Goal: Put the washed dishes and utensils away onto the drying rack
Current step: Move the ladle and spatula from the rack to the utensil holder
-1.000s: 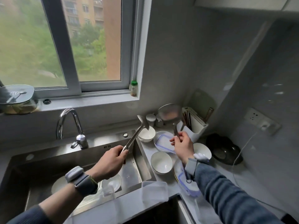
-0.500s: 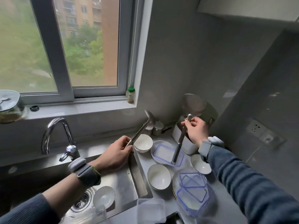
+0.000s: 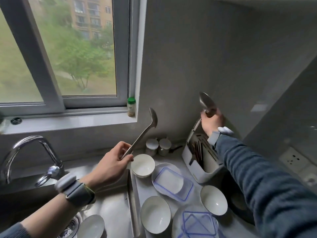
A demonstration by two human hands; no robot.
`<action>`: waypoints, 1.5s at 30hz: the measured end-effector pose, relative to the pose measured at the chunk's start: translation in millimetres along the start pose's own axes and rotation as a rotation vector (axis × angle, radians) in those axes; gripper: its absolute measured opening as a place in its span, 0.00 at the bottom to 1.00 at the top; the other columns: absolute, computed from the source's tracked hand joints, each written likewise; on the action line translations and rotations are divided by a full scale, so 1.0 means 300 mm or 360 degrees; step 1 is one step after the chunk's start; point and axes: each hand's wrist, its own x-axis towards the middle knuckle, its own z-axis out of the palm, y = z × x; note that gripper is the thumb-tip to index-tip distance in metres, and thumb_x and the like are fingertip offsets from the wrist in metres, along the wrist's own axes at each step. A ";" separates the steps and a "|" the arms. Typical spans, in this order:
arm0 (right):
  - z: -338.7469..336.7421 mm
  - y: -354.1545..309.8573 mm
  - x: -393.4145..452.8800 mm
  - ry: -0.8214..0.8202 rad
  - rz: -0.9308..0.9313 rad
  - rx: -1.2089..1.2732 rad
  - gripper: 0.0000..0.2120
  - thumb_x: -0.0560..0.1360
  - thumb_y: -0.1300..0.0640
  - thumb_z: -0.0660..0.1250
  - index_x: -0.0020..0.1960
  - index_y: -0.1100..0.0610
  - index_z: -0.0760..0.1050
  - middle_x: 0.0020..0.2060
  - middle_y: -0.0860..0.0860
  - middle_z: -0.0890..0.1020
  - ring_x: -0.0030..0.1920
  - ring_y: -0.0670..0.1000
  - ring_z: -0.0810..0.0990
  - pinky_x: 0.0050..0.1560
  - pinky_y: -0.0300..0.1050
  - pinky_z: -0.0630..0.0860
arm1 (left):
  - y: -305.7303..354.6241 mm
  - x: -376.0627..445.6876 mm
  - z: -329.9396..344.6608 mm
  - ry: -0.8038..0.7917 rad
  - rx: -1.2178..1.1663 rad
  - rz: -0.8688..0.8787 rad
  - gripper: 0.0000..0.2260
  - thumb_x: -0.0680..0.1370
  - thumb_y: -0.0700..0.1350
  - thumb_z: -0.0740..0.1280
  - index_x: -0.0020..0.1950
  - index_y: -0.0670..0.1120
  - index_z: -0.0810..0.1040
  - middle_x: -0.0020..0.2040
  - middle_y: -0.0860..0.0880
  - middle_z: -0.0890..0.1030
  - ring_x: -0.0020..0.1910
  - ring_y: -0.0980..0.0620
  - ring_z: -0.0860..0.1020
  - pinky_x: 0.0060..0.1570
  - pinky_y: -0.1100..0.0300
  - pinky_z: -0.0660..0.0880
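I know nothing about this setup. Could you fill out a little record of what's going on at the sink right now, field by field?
place: kitchen counter beside a sink
left hand: holds a metal spatula by its handle, blade up
right hand: grips a metal ladle near its bowl, handle end at the white utensil holder
on counter: white bowls, lidded containers
in holder: dark chopsticks

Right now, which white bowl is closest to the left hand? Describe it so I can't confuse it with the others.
Start at the sink and go to its back right corner. The bowl sits there on the counter, just right of the left hand. Unlike the other white bowls, it is farthest back, in front of two small lidded jars.
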 end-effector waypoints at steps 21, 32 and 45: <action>0.145 0.270 0.154 -0.0440 0.0178 -0.0654 0.07 0.75 0.51 0.66 0.48 0.53 0.76 0.43 0.53 0.83 0.48 0.60 0.84 0.50 0.48 0.78 | 0.039 0.097 0.082 -0.0021 0.0204 -0.0041 0.04 0.82 0.49 0.66 0.54 0.58 0.74 0.45 0.63 0.83 0.47 0.61 0.80 0.52 0.59 0.76; 0.153 0.230 0.153 -0.0537 0.0459 -0.0731 0.16 0.83 0.49 0.59 0.63 0.57 0.78 0.60 0.54 0.82 0.60 0.53 0.81 0.50 0.38 0.70 | 0.040 0.094 0.107 0.0004 0.0179 -0.0072 0.04 0.82 0.49 0.66 0.56 0.57 0.74 0.46 0.63 0.83 0.48 0.59 0.82 0.55 0.57 0.77; 0.141 0.227 0.183 -0.0757 0.0257 -0.0929 0.15 0.84 0.60 0.57 0.67 0.64 0.75 0.66 0.59 0.78 0.66 0.58 0.77 0.62 0.44 0.72 | 0.053 0.089 0.132 0.0026 0.0170 -0.0067 0.03 0.83 0.50 0.65 0.56 0.57 0.74 0.46 0.64 0.83 0.47 0.59 0.82 0.53 0.57 0.77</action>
